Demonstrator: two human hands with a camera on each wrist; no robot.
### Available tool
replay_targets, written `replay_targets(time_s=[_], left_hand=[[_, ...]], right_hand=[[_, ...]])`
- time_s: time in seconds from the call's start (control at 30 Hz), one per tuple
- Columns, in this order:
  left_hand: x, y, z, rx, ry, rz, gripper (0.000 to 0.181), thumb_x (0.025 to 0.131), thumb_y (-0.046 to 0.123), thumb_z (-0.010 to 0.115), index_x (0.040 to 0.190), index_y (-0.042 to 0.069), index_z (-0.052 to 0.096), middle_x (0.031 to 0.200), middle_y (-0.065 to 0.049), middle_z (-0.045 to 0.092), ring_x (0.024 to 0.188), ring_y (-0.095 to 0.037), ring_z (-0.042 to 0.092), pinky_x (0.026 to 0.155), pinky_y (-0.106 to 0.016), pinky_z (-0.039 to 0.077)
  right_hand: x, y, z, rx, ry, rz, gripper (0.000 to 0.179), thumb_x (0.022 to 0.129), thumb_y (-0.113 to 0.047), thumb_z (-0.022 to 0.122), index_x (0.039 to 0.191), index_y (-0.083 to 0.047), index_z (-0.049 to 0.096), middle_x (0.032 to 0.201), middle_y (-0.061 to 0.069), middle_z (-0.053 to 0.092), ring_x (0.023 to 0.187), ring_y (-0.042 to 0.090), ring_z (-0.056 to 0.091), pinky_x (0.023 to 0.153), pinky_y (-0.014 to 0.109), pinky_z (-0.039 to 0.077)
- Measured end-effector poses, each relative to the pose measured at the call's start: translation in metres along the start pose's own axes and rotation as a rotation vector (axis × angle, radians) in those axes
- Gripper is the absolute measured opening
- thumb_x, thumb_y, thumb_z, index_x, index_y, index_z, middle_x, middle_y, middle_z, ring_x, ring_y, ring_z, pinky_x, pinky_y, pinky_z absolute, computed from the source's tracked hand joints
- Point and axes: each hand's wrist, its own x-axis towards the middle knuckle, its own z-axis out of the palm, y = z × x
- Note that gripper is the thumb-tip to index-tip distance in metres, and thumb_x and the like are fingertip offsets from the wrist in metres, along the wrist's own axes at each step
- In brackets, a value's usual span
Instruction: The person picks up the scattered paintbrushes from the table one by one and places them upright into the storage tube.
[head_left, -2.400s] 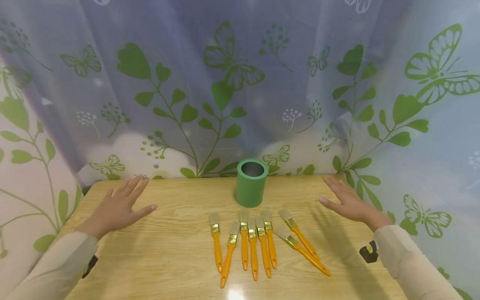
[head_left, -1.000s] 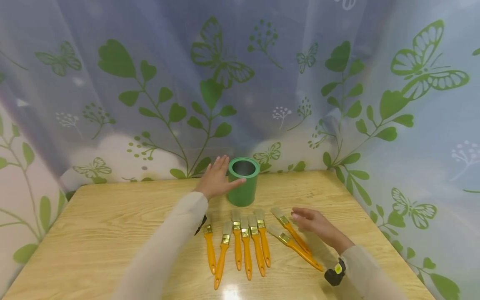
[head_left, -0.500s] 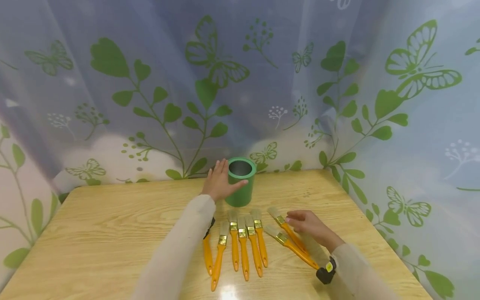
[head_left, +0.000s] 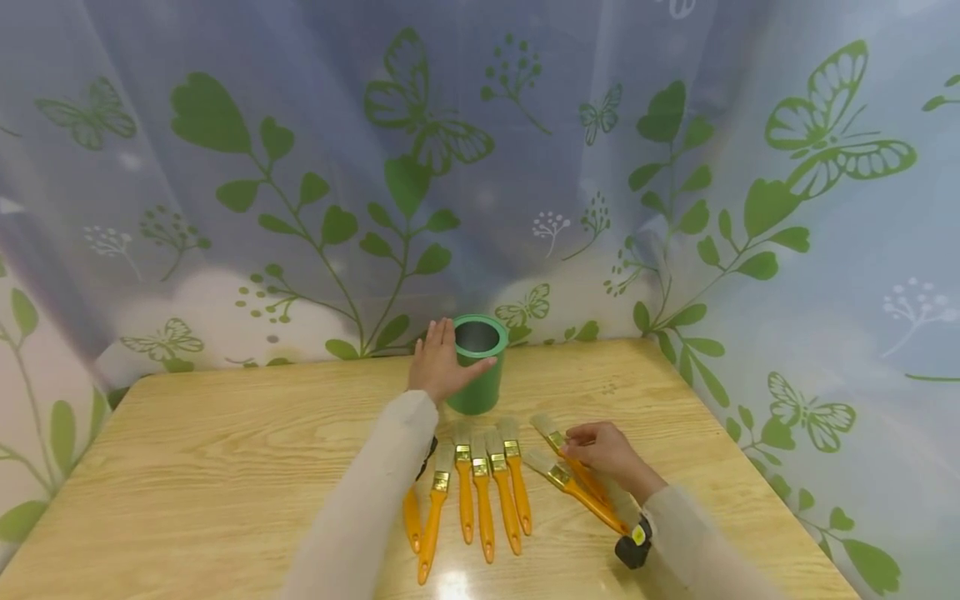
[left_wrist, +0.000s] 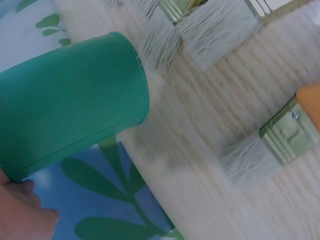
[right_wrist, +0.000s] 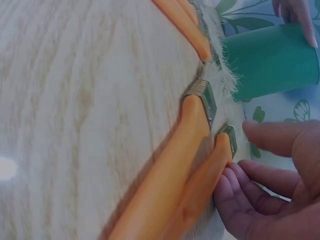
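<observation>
A green can [head_left: 480,385] stands upright near the back of the table, its dark mouth facing up. My left hand [head_left: 441,360] rests against its left side, with fingers fairly straight and thumb across the front near the rim. Several paintbrushes [head_left: 483,508] with orange handles, brassy ferrules and pale bristles lie in front of the can. My right hand [head_left: 603,450] is at the far-right paintbrush [head_left: 553,433]. In the right wrist view, its lower fingertips [right_wrist: 225,182] touch that brush's handle, while an upper finger stands off from it. My left forearm partly covers the leftmost paintbrush [head_left: 412,518].
The wooden table [head_left: 225,467] has its back edge against a curtain [head_left: 300,208] printed with leaves and butterflies. Another paintbrush [head_left: 588,498] lies slanted beside the one under my right hand. A black wrist device [head_left: 633,546] sits on my right wrist.
My left hand has moved from the table's left side to the can. My right hand has come in from the right and down to the far-right paintbrush. The view has shifted slightly.
</observation>
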Motion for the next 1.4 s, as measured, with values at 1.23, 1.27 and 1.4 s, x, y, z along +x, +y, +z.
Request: replay_targets(time_s=[1.23,1.27,1.4], left_hand=[[-0.009,-0.035,-0.002,-0.169,0.114,-0.028,0.110,0.076,0.069,0.065,0.151,0.000,0.023,0.155,-0.021,0.024,0.144,-0.035,0.020,0.113,-0.051,0.027],[-0.011,-0.038,-0.004,-0.165,0.111,-0.029,0.110,0.076,0.070,0.064,0.151,0.000,0.023,0.155,-0.022,0.023,0.144,-0.035,0.020,0.113,-0.052,0.027],[-0.016,-0.050,-0.012,-0.157,0.105,-0.036,0.111,0.076,0.072,0.062,0.151,0.001,0.022,0.156,-0.022,0.021,0.143,-0.037,0.022,0.112,-0.054,0.028]], right_hand=[[0.006,-0.005,0.009,-0.231,0.115,0.026,0.020,0.078,-0.007,0.076,0.095,0.003,0.071,0.081,0.004,0.065,0.074,0.016,0.057,0.065,0.028,0.050],[0.005,-0.005,0.009,-0.230,0.113,0.023,0.019,0.078,-0.007,0.076,0.094,0.003,0.071,0.081,0.005,0.065,0.074,0.016,0.056,0.064,0.028,0.050],[0.004,-0.006,0.009,-0.224,0.107,0.006,0.018,0.078,-0.007,0.076,0.091,0.004,0.071,0.080,0.005,0.065,0.072,0.016,0.057,0.062,0.029,0.051]])
